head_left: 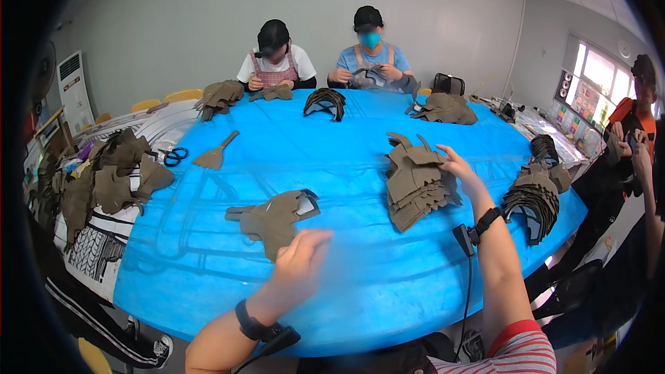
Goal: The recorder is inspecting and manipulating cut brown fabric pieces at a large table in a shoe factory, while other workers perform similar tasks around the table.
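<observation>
Brown, cloth-like layers are lying beneath the fingers of the right hand (463,172), which is resting at the upper right edge of a stack (421,190), right of centre on a blue table (208,280). Whether these fingers are pinching the top layer or only touching it, I cannot tell. The left hand (298,266) is blurring, its fingers bunched together; from this viewpoint it is overlapping the lower edge of a single piece (269,220), and I cannot tell whether it is touching or holding anything. That piece is lying left of the stack, well apart from it, with narrow tabs pointing left and a pale, dark-edged part showing at its upper right.

Working well here is probably depending on separating just one layer at the stack's edge, since many layers are sitting close together and could be coming up in twos. Tabs are jutting from the stack's top and could be snagging, so a gentle lift seems wise. Keeping the single piece flat, tabs unfolded, should be helping too.

Farther out, scissors (176,157) and a fan-shaped scrap (212,158) are lying to the left, and a pile (533,197) of arched pieces is resting at the right. Two people (277,62) (377,55) are sitting across the table, handling brown pieces.
</observation>
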